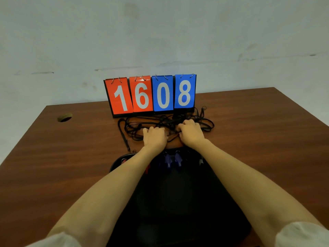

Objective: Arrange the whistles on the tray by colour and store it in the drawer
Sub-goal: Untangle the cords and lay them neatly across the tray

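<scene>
Reaching across from 6 o'clock, both bare forearms pass over a black tray (178, 202) set on the near part of the brown table (267, 139). At the tray's far rim, between the forearms, lie two blue whistles (168, 162) side by side, their long axes running 6 to 12 o'clock. A red whistle (147, 169) shows at their 9 o'clock, against the edge of the left forearm. A further item at the 3 o'clock end of the rim is too dark to identify.

Just past the rim, the left hand (154, 138) and right hand (191, 133) rest side by side on the table. Both have fingers curled into a tangle of black cords (135, 128), apparently gripping it. The tangle spreads from 9 to 3 o'clock beyond the knuckles.

Judgement: the whistles lie at 6 o'clock of both grips, and the cords trail away at 12 o'clock. The blue pair sits about midway between the wrists; the left hand is nearer the red one. The cords want gathering back toward 6 o'clock.

Beyond stands a scoreboard (151, 95) reading 1608. A tape roll (64, 117) lies at 10 o'clock. No drawer is in view.
</scene>
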Demonstrator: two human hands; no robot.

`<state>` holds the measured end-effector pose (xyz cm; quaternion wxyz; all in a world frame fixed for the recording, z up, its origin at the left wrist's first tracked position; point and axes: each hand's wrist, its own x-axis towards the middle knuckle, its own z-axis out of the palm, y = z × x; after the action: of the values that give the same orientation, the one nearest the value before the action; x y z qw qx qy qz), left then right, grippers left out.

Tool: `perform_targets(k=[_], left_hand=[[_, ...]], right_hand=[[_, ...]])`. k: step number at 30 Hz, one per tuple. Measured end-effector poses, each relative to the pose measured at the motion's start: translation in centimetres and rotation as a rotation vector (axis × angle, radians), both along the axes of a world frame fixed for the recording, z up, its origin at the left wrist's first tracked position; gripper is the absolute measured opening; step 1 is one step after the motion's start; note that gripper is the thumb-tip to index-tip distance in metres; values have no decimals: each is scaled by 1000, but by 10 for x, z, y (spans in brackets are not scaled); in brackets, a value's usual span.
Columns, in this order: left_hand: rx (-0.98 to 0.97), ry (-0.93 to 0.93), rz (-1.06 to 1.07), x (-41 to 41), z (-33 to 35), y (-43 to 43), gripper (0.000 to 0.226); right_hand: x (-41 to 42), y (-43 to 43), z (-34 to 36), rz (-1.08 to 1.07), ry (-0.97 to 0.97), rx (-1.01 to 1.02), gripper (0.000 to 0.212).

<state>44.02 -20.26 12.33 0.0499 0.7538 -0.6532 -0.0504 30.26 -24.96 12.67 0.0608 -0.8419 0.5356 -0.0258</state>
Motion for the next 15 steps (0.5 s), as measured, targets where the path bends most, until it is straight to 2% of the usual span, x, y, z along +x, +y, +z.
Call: perform_targets(k=[4,6,10,15], left_hand=[[-76,6,0,6,-3,2,22],[-97,31,-8,8,-3,5,20],[-39,26,-26,10,-1,13,30],[32,-88,-52,19,11,20,35]], right_hand=[[4,1,5,-120,-152,-13,41],[10,0,6,-152,-144,24,44],[20,3,1,-148,-146,53,22],[19,8,24,-142,-302,-161,27]])
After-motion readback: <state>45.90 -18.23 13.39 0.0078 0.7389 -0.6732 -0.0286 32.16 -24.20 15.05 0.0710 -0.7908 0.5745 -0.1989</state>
